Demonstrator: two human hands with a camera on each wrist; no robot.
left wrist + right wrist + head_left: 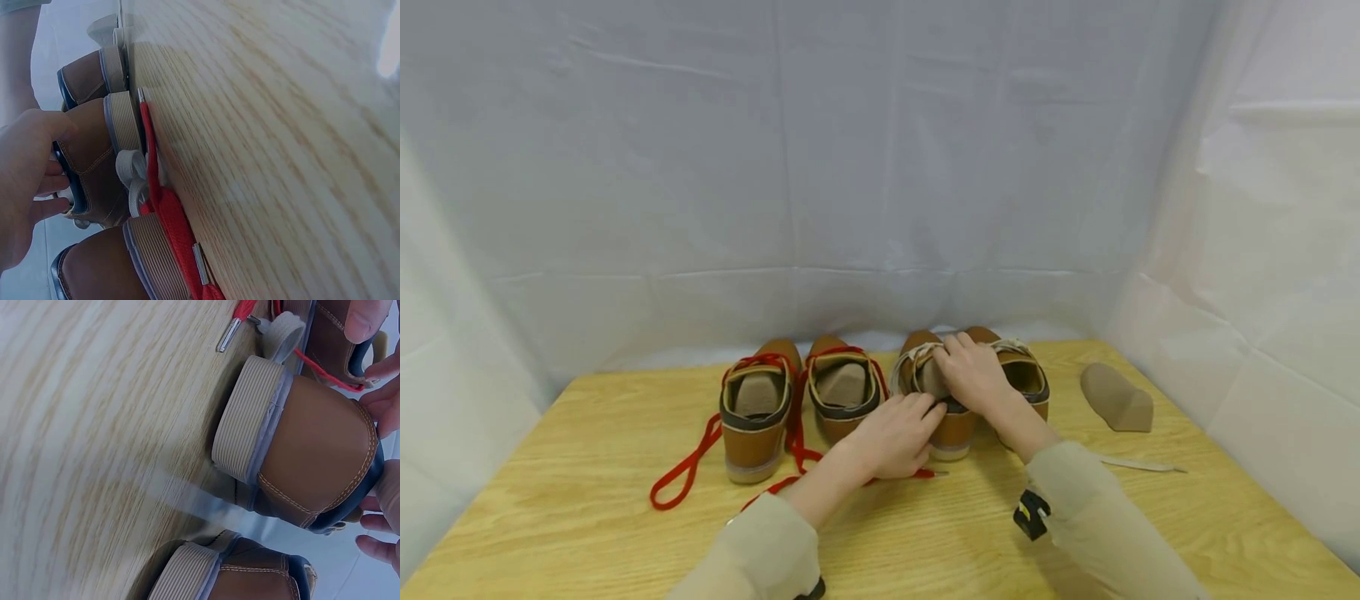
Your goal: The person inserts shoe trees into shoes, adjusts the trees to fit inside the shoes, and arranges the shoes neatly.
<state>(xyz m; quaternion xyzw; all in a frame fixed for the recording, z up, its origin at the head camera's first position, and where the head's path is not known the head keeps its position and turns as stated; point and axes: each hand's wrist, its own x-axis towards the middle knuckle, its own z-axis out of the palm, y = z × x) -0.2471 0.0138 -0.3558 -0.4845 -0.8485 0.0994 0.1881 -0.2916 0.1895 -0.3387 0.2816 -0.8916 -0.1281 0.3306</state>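
Observation:
Third from the left in a row of brown shoes is the one both hands work on, a shoe with pale laces. My left hand pinches its dark heel collar, the thumb outside on the heel and the other fingers at the opening. A beige shoe insert sits in that opening. My right hand reaches over the opening from the right and grips the insert, though its palm hides part of the hold. To the right stands another shoe with pale laces and an open, dark interior.
Two brown shoes with red laces, the leftmost shoe and its neighbour shoe, hold beige inserts. A red lace loops over the wooden table. At right lie a loose insert and a pale lace end. White sheeting surrounds the table.

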